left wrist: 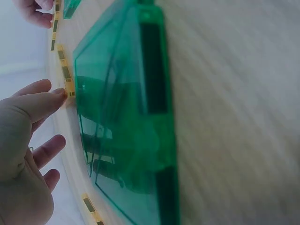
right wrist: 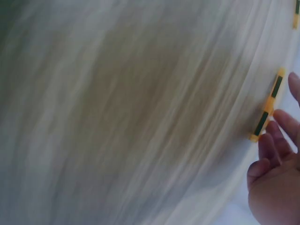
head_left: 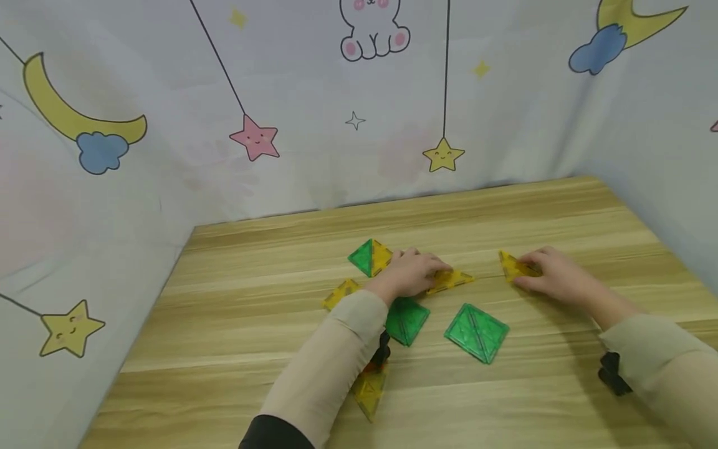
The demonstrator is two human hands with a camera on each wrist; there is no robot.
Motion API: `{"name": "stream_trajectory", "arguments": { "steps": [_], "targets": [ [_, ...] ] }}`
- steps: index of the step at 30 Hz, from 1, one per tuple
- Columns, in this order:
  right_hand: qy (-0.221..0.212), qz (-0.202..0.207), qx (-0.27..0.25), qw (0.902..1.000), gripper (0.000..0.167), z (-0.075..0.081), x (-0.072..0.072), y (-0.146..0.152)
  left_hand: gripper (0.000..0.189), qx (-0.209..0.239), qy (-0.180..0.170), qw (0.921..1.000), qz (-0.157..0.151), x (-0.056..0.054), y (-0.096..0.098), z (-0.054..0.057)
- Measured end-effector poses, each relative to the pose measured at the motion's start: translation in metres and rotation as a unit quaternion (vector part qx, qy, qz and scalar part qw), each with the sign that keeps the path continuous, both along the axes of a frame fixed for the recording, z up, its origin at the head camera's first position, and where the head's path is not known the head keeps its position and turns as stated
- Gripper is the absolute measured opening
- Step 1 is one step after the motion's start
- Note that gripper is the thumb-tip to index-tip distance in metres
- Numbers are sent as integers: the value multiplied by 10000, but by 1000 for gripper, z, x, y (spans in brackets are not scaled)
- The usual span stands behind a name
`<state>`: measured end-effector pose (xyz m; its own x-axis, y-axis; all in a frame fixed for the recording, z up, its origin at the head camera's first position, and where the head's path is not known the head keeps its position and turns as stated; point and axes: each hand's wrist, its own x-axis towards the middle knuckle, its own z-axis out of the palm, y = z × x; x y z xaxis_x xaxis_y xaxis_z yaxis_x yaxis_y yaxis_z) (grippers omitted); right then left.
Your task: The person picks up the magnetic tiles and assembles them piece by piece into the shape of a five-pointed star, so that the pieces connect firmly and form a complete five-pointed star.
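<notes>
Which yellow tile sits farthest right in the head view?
The yellow tile touched by the right hand; all the others visible there lie left of it.

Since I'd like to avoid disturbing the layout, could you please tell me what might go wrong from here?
The beige fabric left sleeve reaches past flat green translucent plastic tiles and might brush them aside. The pointed yellow translucent plastic tile pinched by the right hand could slip or turn.
</notes>
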<state>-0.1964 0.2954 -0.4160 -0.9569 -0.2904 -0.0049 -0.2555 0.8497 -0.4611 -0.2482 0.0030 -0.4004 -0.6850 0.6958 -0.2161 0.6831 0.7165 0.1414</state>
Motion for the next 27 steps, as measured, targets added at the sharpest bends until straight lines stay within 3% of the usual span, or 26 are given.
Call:
{"name": "stream_trajectory", "arguments": {
  "steps": [10,18,25,27],
  "targets": [
    [494,-65,169,9986,50,-2,-9,-14,45,-194,131,9994,265,0,-13,3],
    [548,-166,407,9975,53,-2,-14,-26,46,-185,122,9988,427,-1,-21,1],
    [407,441,225,9979,43,1,-12,-31,46,-129,30,9987,490,-1,-26,-2],
    [229,401,131,9988,46,2,-11,-30,47,-116,11,9986,521,-1,-28,-4]
  ]
}}
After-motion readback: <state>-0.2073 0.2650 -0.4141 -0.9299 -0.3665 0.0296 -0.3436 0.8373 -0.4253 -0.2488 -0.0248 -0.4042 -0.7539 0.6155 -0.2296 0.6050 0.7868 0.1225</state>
